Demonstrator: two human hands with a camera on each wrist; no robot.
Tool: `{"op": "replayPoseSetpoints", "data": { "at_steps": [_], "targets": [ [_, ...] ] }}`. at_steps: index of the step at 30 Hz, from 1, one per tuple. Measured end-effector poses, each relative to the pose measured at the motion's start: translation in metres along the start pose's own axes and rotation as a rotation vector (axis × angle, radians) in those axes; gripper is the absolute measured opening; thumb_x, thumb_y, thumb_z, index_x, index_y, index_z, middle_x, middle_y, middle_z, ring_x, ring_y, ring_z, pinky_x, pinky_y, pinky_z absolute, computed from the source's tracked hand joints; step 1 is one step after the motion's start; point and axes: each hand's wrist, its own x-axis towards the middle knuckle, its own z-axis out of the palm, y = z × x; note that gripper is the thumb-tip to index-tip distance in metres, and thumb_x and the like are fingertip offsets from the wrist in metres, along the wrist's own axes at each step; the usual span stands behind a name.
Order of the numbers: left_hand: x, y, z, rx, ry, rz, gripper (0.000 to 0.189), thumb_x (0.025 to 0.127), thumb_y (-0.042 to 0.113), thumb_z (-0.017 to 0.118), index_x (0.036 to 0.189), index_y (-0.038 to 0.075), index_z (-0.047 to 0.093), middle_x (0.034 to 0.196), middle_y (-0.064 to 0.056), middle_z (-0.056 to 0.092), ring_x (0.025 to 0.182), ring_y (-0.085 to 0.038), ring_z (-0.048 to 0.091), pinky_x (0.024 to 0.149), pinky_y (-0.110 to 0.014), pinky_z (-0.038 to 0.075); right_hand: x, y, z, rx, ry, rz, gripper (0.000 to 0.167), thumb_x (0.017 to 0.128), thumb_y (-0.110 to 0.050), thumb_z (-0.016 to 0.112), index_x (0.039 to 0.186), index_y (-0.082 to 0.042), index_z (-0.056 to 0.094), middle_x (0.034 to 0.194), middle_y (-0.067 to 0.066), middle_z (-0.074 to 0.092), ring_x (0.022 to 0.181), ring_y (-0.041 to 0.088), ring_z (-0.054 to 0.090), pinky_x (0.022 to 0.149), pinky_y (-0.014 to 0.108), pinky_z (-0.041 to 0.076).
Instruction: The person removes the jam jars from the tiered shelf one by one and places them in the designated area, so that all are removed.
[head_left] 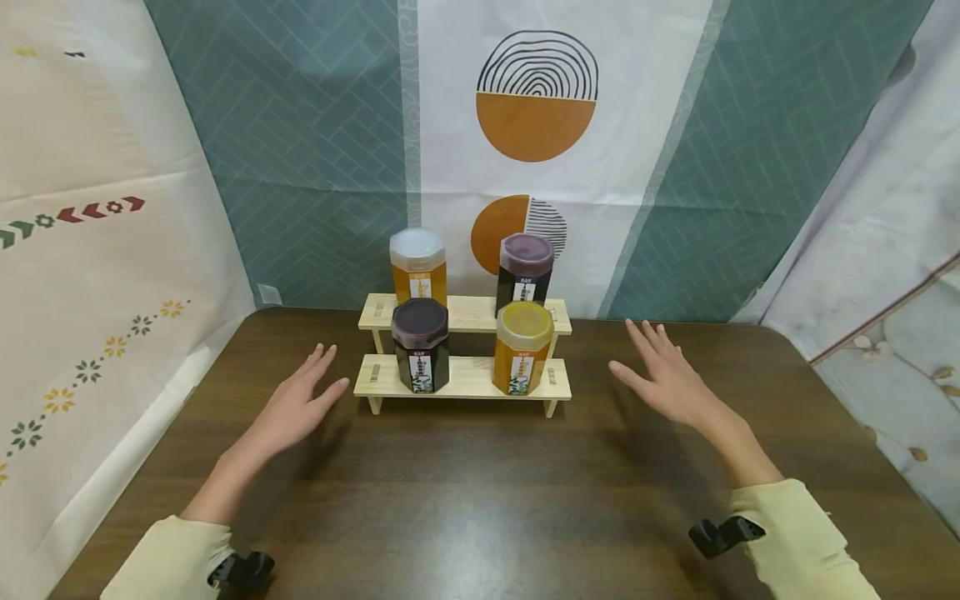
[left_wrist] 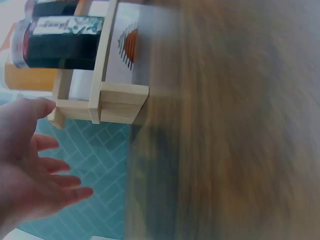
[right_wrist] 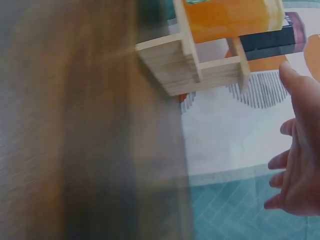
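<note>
A two-step light wooden rack (head_left: 472, 377) stands on the dark table, bearing several labelled jars. On its lower step are a dark jar with a dark lid (head_left: 422, 346) and an orange jar with a yellow lid (head_left: 522, 348). The upper step carries an orange jar with a whitish lid (head_left: 418, 265) and a dark jar with a purple lid (head_left: 525, 271). Left of the rack my left hand (head_left: 294, 404) hovers with fingers extended, holding nothing. My right hand (head_left: 670, 382) is held above the table to the right, fingers spread and apart from the rack.
The brown wooden table (head_left: 465, 500) reaches back to a teal and white patterned cloth (head_left: 315, 167). A pale printed cloth (head_left: 97, 275) hangs at the left and a white floral one (head_left: 885, 275) at the right. Black wrist straps (head_left: 726, 536) sit on both cream sleeves.
</note>
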Motion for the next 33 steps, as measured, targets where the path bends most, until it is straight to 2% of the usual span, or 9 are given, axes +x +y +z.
{"op": "replayPoseSetpoints", "data": {
  "at_steps": [3, 7, 10, 14, 19, 22, 25, 28, 33],
  "targets": [
    [0.011, 0.0, 0.006, -0.096, -0.021, -0.04, 0.064, 0.104, 0.033, 0.045, 0.149, -0.006, 0.023, 0.152, -0.031, 0.018, 0.136, -0.049, 0.021, 0.105, -0.063, 0.021, 0.013, -0.011, -0.009, 0.044, -0.002, -0.011, 0.08, 0.099, -0.051, 0.046, 0.156, -0.01, 0.007, 0.158, 0.022, 0.002, 0.143, 0.04, -0.005, 0.106, 0.068, 0.007],
    [0.024, -0.002, 0.018, -0.265, -0.063, -0.135, 0.064, 0.104, 0.036, 0.043, 0.151, -0.002, 0.023, 0.153, -0.027, 0.02, 0.139, -0.045, 0.019, 0.107, -0.06, 0.021, 0.031, -0.024, -0.018, 0.089, 0.01, -0.057, 0.079, 0.099, -0.05, 0.046, 0.157, -0.014, 0.005, 0.16, 0.015, 0.004, 0.144, 0.036, -0.001, 0.109, 0.064, 0.01],
    [0.032, -0.006, 0.027, -0.366, -0.064, -0.189, 0.064, 0.104, 0.036, 0.043, 0.151, -0.003, 0.024, 0.151, -0.027, 0.026, 0.132, -0.043, 0.034, 0.103, -0.055, 0.033, 0.045, -0.034, -0.024, 0.123, 0.024, -0.084, 0.079, 0.099, -0.05, 0.046, 0.157, -0.015, 0.004, 0.16, 0.012, 0.007, 0.144, 0.035, 0.007, 0.11, 0.06, 0.014],
    [0.038, -0.01, 0.034, -0.481, -0.03, -0.214, 0.057, 0.103, 0.026, 0.046, 0.146, -0.007, 0.031, 0.144, -0.028, 0.037, 0.115, -0.034, 0.05, 0.089, -0.037, 0.047, 0.064, -0.05, -0.03, 0.23, 0.029, -0.11, 0.079, 0.099, -0.046, 0.05, 0.157, -0.018, 0.003, 0.16, 0.011, 0.011, 0.143, 0.033, 0.015, 0.11, 0.056, 0.02],
    [0.04, -0.012, 0.035, -0.579, 0.02, -0.228, 0.047, 0.1, 0.014, 0.047, 0.14, -0.01, 0.04, 0.137, -0.027, 0.044, 0.1, -0.017, 0.054, 0.078, -0.025, 0.05, 0.093, -0.069, -0.036, 0.418, 0.006, -0.14, 0.082, 0.097, -0.034, 0.058, 0.157, -0.017, 0.005, 0.158, 0.015, 0.015, 0.145, 0.027, 0.014, 0.112, 0.053, 0.019],
    [0.04, -0.014, 0.037, -0.641, 0.026, -0.245, 0.047, 0.099, 0.013, 0.05, 0.139, -0.009, 0.041, 0.138, -0.027, 0.044, 0.095, -0.007, 0.054, 0.077, -0.021, 0.048, 0.108, -0.077, -0.034, 0.48, -0.007, -0.126, 0.084, 0.095, -0.034, 0.061, 0.157, -0.017, 0.008, 0.157, 0.015, 0.02, 0.144, 0.027, 0.018, 0.111, 0.053, 0.021],
    [0.041, -0.014, 0.039, -0.738, 0.013, -0.264, 0.049, 0.099, 0.012, 0.052, 0.141, -0.01, 0.038, 0.14, -0.027, 0.041, 0.095, -0.002, 0.052, 0.079, -0.017, 0.046, 0.118, -0.08, -0.032, 0.55, -0.023, -0.127, 0.084, 0.094, -0.033, 0.062, 0.157, -0.018, 0.009, 0.155, 0.015, 0.026, 0.142, 0.027, 0.024, 0.11, 0.051, 0.025],
    [0.041, -0.013, 0.039, -0.808, 0.001, -0.273, 0.051, 0.099, 0.009, 0.052, 0.142, -0.011, 0.034, 0.14, -0.028, 0.038, 0.096, -0.001, 0.052, 0.081, -0.016, 0.045, 0.125, -0.081, -0.03, 0.629, -0.04, -0.154, 0.08, 0.094, -0.027, 0.062, 0.157, -0.016, 0.012, 0.15, 0.018, 0.035, 0.137, 0.029, 0.033, 0.109, 0.048, 0.03],
    [0.04, -0.013, 0.037, -0.849, -0.015, -0.273, 0.053, 0.099, 0.007, 0.053, 0.143, -0.013, 0.031, 0.137, -0.028, 0.038, 0.094, -0.001, 0.054, 0.08, -0.017, 0.047, 0.132, -0.084, -0.026, 0.743, -0.061, -0.164, 0.07, 0.093, -0.017, 0.063, 0.153, -0.011, 0.027, 0.139, 0.02, 0.045, 0.126, 0.03, 0.045, 0.103, 0.044, 0.039]
  ]
}}
